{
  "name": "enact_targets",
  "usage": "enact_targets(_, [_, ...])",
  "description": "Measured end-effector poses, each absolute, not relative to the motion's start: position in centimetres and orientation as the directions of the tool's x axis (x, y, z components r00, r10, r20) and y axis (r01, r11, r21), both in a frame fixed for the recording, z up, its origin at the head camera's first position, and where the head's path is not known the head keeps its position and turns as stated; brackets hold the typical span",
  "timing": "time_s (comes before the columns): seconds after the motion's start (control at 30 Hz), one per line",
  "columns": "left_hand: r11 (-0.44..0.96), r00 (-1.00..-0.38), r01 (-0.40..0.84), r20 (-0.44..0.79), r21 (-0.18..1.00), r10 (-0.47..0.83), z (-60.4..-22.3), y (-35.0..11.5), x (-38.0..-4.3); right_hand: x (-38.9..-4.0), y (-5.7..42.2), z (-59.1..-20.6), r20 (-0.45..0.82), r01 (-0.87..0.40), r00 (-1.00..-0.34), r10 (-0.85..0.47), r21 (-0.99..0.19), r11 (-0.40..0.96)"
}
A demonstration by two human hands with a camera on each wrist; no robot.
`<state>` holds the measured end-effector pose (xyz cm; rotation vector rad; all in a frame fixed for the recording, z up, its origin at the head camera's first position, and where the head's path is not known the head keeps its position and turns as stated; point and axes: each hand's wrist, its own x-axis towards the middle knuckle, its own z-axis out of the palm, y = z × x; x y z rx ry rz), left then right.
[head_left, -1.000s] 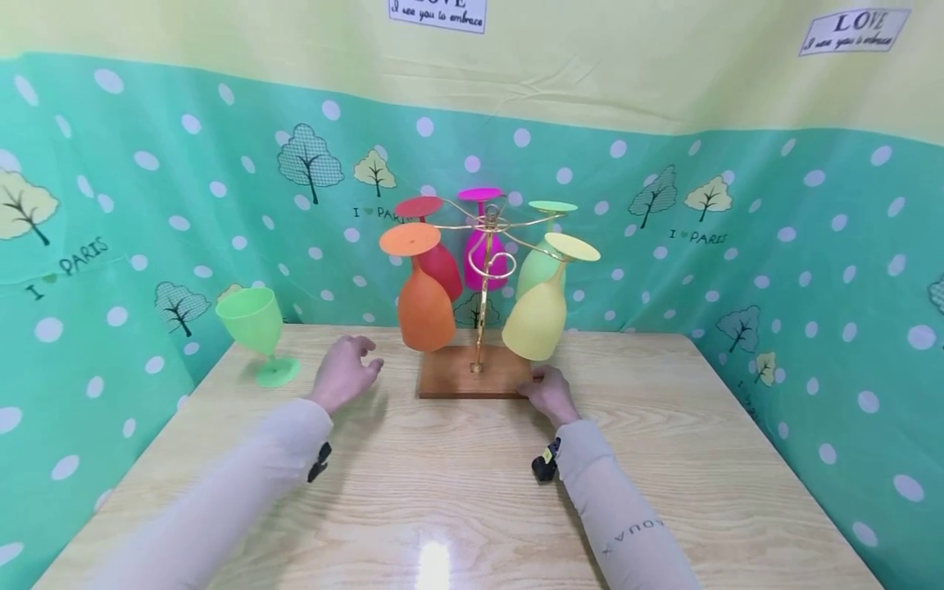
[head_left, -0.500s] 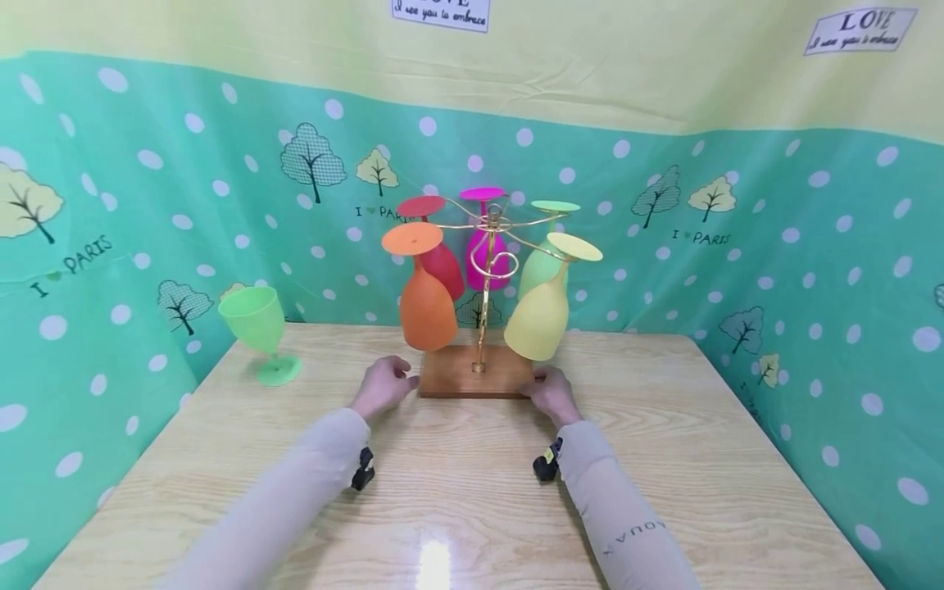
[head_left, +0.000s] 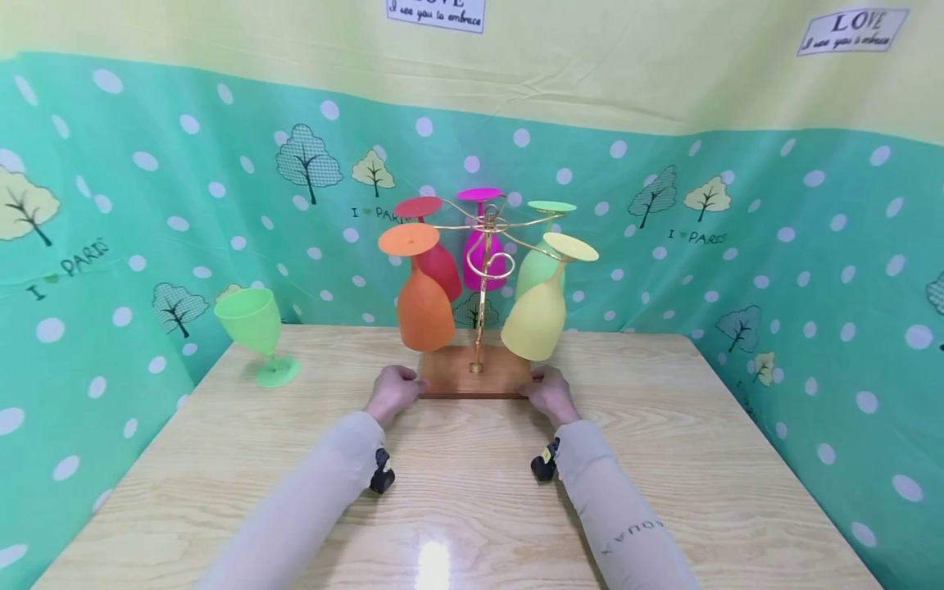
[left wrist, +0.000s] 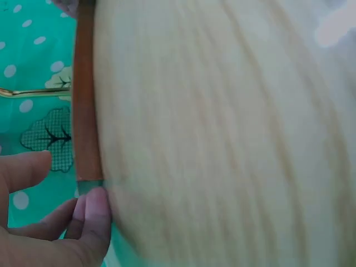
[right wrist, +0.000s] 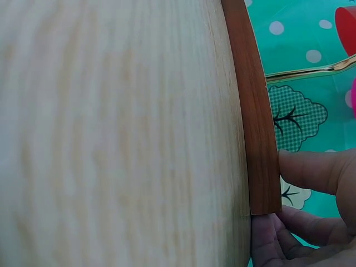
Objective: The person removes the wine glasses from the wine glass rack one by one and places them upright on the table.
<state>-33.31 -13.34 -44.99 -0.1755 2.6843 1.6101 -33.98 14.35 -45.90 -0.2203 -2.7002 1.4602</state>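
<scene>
A gold wire glass rack (head_left: pixel 483 311) rises from a brown wooden base (head_left: pixel 472 377) at the middle of the table. Upside down on its arms hang several goblets: orange (head_left: pixel 426 311), red (head_left: pixel 446 270), magenta (head_left: pixel 483 262), mint green (head_left: pixel 542 266) and yellow (head_left: pixel 537 319). My right hand (head_left: pixel 549 395) grips the base's right end, its thumb on the top edge and fingers at the end face. At the left end is my left hand (head_left: pixel 393 392). In the left wrist view its thumb (left wrist: pixel 30 169) stays apart from the wood, and its bent fingers (left wrist: pixel 97 208) lie close to the end.
A light green goblet (head_left: pixel 251 319) stands upright at the table's back left. Teal polka-dot cloth (head_left: pixel 627 213) surrounds the pale wooden table (head_left: pixel 472 483) at the back and both sides. Glare shows near the front middle.
My left hand has moved right, from between the green goblet and the rack to the base's left end. My right hand and the rack stay where they were.
</scene>
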Motion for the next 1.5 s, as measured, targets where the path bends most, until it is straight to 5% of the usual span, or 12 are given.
enact_targets(0.37, [0.481,-0.994,-0.065,-0.013,0.874,-0.112,-45.8,-13.1,-33.7,-33.9,14.3,-45.6,-0.022,0.099,-0.989,0.148,-0.836,0.540])
enact_targets(0.73, [0.509,-0.994,-0.045,0.014,0.860,-0.112,-45.9,-13.2,-33.5,-32.5,16.9,-44.6,-0.053,0.043,-0.999,-0.006,-0.860,0.508])
enact_targets(1.17, [0.499,-0.992,-0.067,-0.006,0.864,-0.124,-45.8,-12.7,-33.9,-29.2,21.7,-35.9,0.232,-0.147,-0.972,0.046,-0.743,0.653])
enact_targets(1.5, [0.502,-0.993,-0.072,-0.014,0.862,-0.118,-46.1,-13.0,-33.9,-28.2,22.6,-30.1,0.476,-0.324,-0.878,0.043,-0.659,0.679])
